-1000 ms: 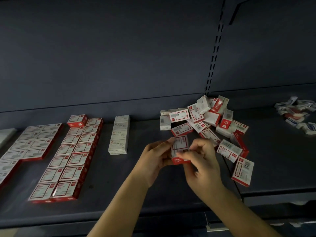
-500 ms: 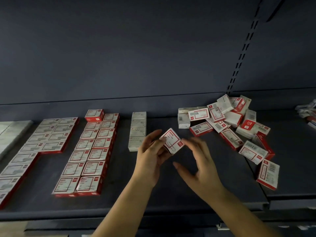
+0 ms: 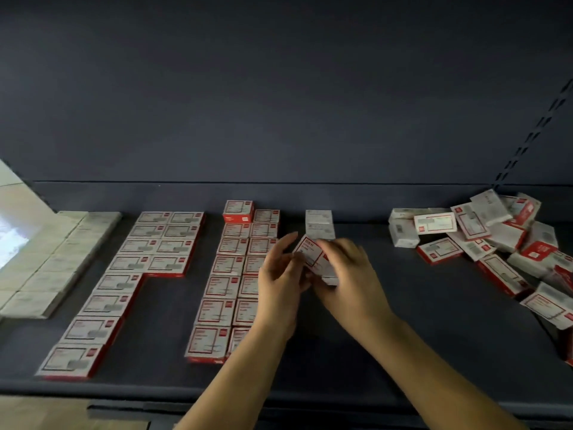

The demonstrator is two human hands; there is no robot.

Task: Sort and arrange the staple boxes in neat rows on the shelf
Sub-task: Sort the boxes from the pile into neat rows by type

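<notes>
A red-and-white staple box [image 3: 310, 252] is held between both hands above the dark shelf [image 3: 418, 321]. My left hand [image 3: 280, 283] holds its left side with fingers raised. My right hand [image 3: 347, 274] curls over its right side and hides part of it. Just behind stands a short row of plain white boxes [image 3: 319, 223]. Left of my hands lies a double row of red-edged boxes [image 3: 231, 283], one extra box stacked at its far end. A loose pile of boxes [image 3: 496, 240] is heaped at the right.
Further left lie another double row of red-edged boxes [image 3: 136, 274] and a block of pale boxes [image 3: 52, 262] at the shelf's left end. The shelf's back panel [image 3: 279, 103] rises behind. A slotted upright [image 3: 533, 135] runs at the right.
The view has swung left. Both hands have carried the box left, from the pile towards the white row. My right hand, apart from the box half a second ago, now grips it again.
</notes>
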